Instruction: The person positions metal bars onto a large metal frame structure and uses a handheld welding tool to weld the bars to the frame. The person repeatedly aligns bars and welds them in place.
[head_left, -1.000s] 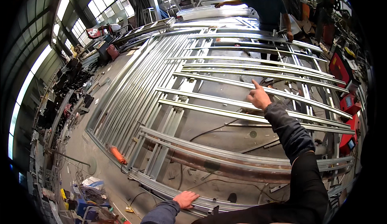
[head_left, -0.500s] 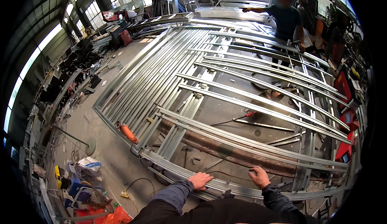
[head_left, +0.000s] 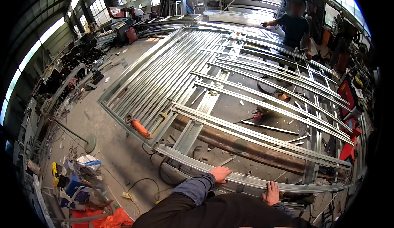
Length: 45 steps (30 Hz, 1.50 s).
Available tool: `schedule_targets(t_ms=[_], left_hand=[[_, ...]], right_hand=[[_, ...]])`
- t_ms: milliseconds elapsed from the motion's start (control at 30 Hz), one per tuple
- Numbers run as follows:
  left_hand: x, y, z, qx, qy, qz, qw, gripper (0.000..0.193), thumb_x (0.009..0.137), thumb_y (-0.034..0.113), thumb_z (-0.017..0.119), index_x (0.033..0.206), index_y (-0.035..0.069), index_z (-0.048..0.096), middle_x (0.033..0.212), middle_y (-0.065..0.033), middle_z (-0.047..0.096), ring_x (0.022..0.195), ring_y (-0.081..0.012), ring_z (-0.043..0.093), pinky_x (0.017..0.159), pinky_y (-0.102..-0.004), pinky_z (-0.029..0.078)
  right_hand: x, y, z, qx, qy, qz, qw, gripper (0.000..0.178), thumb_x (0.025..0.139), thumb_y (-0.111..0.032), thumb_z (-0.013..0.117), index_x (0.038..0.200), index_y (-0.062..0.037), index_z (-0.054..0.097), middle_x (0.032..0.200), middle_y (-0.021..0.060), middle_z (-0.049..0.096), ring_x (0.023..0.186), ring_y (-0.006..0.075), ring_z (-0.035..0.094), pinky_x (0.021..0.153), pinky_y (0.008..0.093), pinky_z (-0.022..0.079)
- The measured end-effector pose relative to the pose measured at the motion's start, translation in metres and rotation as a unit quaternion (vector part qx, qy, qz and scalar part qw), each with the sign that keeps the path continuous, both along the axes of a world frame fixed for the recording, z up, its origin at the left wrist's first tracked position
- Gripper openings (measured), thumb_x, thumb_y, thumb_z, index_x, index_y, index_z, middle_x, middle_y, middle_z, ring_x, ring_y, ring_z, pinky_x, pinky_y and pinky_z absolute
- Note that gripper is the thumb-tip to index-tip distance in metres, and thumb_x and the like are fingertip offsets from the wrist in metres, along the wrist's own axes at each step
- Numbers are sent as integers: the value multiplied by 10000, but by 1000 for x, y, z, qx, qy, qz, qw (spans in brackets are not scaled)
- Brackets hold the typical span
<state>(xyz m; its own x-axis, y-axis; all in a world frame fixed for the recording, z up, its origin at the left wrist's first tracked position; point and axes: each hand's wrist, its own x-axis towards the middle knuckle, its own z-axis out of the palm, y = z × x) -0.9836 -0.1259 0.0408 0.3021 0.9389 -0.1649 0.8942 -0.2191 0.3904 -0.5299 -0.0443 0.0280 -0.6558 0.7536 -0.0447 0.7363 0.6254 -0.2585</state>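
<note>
My left hand lies over the nearest long metal rail, its fingers stretched out across the top. Further right, my right hand has its fingers extended and apart at the near edge of that same rail. Neither hand holds a loose thing. The rail runs along the front of a large frame of silver metal profiles. Close-set bars fill its left part, and spaced long bars cross the right. An orange angle grinder rests at the frame's near left corner.
A brown steel beam lies beneath the bars. Another person stands at the far right of the frame. Bags, tools and cables lie on the floor at left. Red machines stand along the right side.
My right hand has come down from a curled pose to spread fingers at the rail. My left hand remains on the rail. The view has shifted, and the other person's pointing arm is lower.
</note>
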Motion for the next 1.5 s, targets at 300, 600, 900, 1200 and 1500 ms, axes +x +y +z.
schedule_targets(t_ms=[300,600,900,1200,1500], left_hand=[[0,0,4,-15,4,-1,1000,762,836,353,845,1501,108,566,1262,-111,669,1238,-326,651,1011,-471,537],[0,1,2,-11,7,0,1000,747,832,355,858,1474,102,573,1241,-122,678,1225,-333,661,1001,-471,545],[-3,-1,-2,0,-18,3,1000,756,820,324,840,1487,101,566,1238,-122,678,1192,-335,663,1014,-470,533],[-1,-4,-14,9,-20,11,1000,734,794,324,847,1447,101,597,1235,-137,688,1191,-344,667,1011,-487,521],[-1,1,-11,0,-21,10,1000,783,789,315,850,1489,100,572,1236,-123,683,1187,-328,661,1020,-463,534]], right_hand=[[-12,-9,25,-67,-65,-20,995,1079,839,-352,824,1695,17,280,1773,268,245,1670,456,168,1357,595,120],[-18,-12,31,-73,-82,-28,994,1145,803,-344,850,1708,14,247,1795,252,197,1684,445,122,1366,585,95],[-20,-6,24,-93,-91,-31,991,1174,787,-340,831,1710,35,209,1790,267,187,1680,460,106,1363,591,77],[-18,-7,30,-120,-89,-32,988,1207,759,-336,815,1707,57,180,1782,296,178,1675,483,96,1360,599,70],[-17,-6,24,-100,-91,-30,990,1211,748,-312,839,1710,37,192,1782,289,185,1676,470,109,1363,593,83]])
